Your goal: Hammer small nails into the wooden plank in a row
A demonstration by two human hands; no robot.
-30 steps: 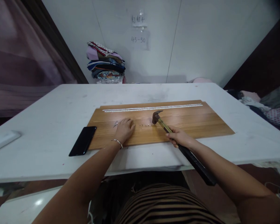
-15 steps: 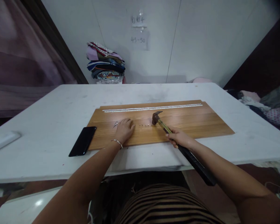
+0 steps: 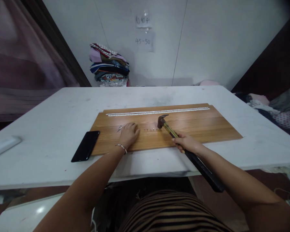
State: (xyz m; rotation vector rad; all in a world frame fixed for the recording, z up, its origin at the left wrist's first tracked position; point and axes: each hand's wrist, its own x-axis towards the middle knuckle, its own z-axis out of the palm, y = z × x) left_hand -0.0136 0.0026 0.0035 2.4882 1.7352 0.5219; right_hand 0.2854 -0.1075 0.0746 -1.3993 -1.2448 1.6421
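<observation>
A long wooden board [image 3: 203,127] lies on the white table [image 3: 50,129]. My right hand [image 3: 187,142] is closed round the yellow-and-black handle of a hammer [image 3: 165,123]; the hammer's head rests on the board. A short row of small nails [image 3: 149,130] runs between the hammer head and my left hand [image 3: 129,134]. That hand lies flat on the board, palm down, fingers loosely together, with a bracelet on the wrist. A small metal item [image 3: 119,129] shows just left of its fingers. A pale strip [image 3: 157,111] runs along the board's far edge.
A black phone [image 3: 85,146] lies on the table left of the board. A white flat object [image 3: 3,145] sits at the table's left edge. Folded clothes [image 3: 109,66] are stacked against the back wall. More fabric [image 3: 275,106] lies at the right.
</observation>
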